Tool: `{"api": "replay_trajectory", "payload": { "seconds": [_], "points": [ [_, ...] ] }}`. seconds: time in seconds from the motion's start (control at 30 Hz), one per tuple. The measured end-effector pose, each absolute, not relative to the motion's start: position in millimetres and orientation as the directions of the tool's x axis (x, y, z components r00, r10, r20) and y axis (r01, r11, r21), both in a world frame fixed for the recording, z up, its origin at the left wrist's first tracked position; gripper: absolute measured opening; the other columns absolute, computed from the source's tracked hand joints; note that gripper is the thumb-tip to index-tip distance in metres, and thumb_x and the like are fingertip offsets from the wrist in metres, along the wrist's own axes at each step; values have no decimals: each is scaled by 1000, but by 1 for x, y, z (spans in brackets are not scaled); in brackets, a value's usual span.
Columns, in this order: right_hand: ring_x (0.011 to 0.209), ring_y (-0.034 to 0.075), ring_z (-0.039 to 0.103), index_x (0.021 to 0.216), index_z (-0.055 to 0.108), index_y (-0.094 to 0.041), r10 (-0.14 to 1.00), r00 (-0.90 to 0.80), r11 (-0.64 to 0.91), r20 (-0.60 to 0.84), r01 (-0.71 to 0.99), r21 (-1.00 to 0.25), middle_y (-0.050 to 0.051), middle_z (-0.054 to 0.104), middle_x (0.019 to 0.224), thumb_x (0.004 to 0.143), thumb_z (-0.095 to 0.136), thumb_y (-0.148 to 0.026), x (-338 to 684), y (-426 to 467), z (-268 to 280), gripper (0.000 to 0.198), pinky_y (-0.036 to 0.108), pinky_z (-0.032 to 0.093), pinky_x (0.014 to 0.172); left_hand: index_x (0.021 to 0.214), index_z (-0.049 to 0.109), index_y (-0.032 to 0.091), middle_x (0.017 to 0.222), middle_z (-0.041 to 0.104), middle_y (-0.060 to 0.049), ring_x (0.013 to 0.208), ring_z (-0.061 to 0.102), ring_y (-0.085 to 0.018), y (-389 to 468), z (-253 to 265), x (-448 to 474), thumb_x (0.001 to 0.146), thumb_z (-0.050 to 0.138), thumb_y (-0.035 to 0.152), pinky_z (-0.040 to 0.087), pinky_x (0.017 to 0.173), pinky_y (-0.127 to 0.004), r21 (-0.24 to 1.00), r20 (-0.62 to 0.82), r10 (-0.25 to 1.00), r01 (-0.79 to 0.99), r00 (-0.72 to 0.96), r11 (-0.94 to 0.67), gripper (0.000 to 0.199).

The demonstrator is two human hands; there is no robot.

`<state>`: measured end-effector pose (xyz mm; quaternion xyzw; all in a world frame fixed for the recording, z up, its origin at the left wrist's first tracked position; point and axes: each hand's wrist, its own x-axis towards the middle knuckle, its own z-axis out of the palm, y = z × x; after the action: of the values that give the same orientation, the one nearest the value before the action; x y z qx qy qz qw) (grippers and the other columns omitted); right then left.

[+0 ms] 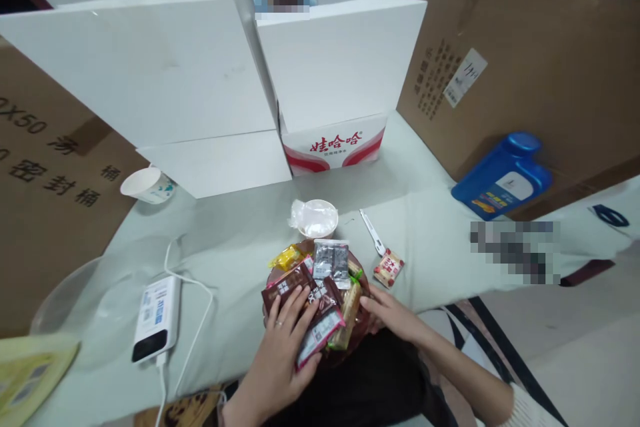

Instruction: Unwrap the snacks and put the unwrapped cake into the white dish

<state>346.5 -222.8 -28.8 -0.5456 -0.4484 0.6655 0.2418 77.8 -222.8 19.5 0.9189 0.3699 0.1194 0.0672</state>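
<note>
A dark reddish-brown bowl [361, 340] full of wrapped snacks stands at the table's front edge. My left hand [285, 340] lies on top of the heap, its fingers stretched over brown snack packets [290, 283] and its thumb near their lower edge. On the bowl's right side, my right hand [390, 312] grips the rim; some of its fingers are hidden. Among the snacks are a silver-and-dark packet [331, 263], a yellow packet [286, 257] and a green-ended long packet [349, 320]. Just right of the bowl lie a small red-and-cream packet [389, 268] and a white utility knife [373, 232].
Behind the bowl stands a paper cup [320, 219] with clear plastic. A power bank [157, 317] with a white cable lies left. A blue bottle [500, 177] leans against the right cardboard box [525, 80]. White boxes [345, 67] line the back; a person sits beyond.
</note>
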Motion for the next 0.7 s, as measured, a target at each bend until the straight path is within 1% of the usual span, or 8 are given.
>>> {"api": "replay_trajectory", "payload": {
  "seconds": [0.07, 0.13, 0.2, 0.27, 0.33, 0.43, 0.57, 0.7],
  "points": [
    [82, 25, 70, 143, 42, -16, 906, -182, -303, -382, 353, -885, 10, 72, 91, 90, 43, -52, 368, -216, -29, 64, 42, 57, 75, 154, 22, 22, 151, 41, -13, 142, 34, -31, -220, 13, 79, 84, 51, 20, 29, 113, -55, 196, 198, 701, 673, 685, -713, 75],
    [111, 29, 63, 137, 50, -19, 989, -74, -61, -131, 596, -801, 15, 66, 118, 91, 46, -45, 393, -208, -34, 53, 48, 50, 95, 153, 24, 21, 151, 41, -13, 143, 32, -29, -221, 8, 79, 84, 51, 20, 25, 115, -53, 190, 208, 710, 684, 673, -704, 74],
    [130, 32, 48, 134, 54, -21, 992, -114, 126, 61, 747, -653, 14, 54, 137, 90, 48, -36, 415, -200, -46, 47, 52, 42, 106, 152, 27, 21, 152, 40, -12, 144, 30, -28, -222, 3, 78, 83, 51, 20, 21, 117, -51, 194, 206, 722, 696, 660, -692, 74],
    [130, 32, 47, 132, 55, -21, 977, -190, 212, 100, 787, -579, 15, 54, 136, 88, 50, -30, 430, -195, -61, 45, 53, 43, 105, 151, 29, 20, 152, 40, -12, 144, 30, -28, -223, -1, 76, 82, 51, 21, 19, 118, -49, 205, 204, 724, 694, 659, -690, 73],
    [119, 31, 54, 128, 57, -19, 981, -185, 186, 65, 777, -601, 15, 60, 123, 87, 52, -28, 438, -193, -71, 42, 51, 48, 98, 151, 29, 21, 150, 44, -12, 143, 33, -29, -224, -5, 75, 81, 51, 22, 20, 118, -50, 220, 212, 727, 693, 654, -687, 73],
    [102, 27, 61, 116, 61, -20, 996, -83, 24, -44, 680, -732, 13, 62, 107, 89, 53, -31, 441, -193, -61, 30, 44, 54, 88, 152, 26, 25, 143, 52, -12, 140, 38, -29, -225, -7, 75, 81, 49, 23, 23, 116, -52, 258, 205, 761, 716, 616, -649, 74],
    [103, 25, 61, 110, 62, -21, 994, 76, -109, -83, 453, -885, 12, 60, 112, 88, 59, -41, 415, -189, -12, 30, 35, 54, 86, 152, 25, 28, 139, 55, -12, 138, 41, -29, -225, -9, 78, 83, 47, 23, 25, 115, -53, 300, 211, 789, 730, 577, -614, 73],
    [126, 28, 51, 131, 55, -24, 983, -180, 55, -27, 436, -898, 13, 54, 134, 82, 68, -47, 380, -184, 18, 55, 38, 45, 105, 153, 24, 29, 137, 56, -12, 135, 44, -29, -224, -16, 79, 82, 49, 23, 25, 114, -53, 307, 266, 782, 720, 563, -623, 75]
  ]
}}
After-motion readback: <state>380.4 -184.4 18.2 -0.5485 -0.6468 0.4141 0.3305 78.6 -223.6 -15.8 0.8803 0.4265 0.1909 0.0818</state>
